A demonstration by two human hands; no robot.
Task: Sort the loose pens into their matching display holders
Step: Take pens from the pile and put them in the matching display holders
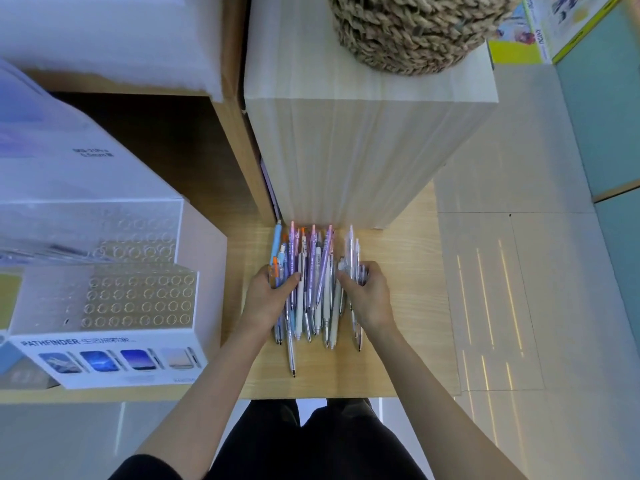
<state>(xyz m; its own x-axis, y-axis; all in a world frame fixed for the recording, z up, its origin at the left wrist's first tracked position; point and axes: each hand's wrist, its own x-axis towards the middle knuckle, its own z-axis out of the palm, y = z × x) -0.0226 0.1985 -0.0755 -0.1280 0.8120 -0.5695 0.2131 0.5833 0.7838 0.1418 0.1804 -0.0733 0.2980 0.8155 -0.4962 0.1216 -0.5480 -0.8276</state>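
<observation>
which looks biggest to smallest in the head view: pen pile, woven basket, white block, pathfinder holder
1. white block
2. pathfinder holder
3. woven basket and pen pile look about alike; the basket is cut off by the top edge, so I won't rank them.

Both forearms bare, entering from 6 o'clock, converging toward 12. Left hand (268, 296): fingers (264, 276) curled round pens (313, 268), thumb toward 3. Right hand (369, 294) mirrors: fingers curled round pens, thumb toward 9.
</observation>
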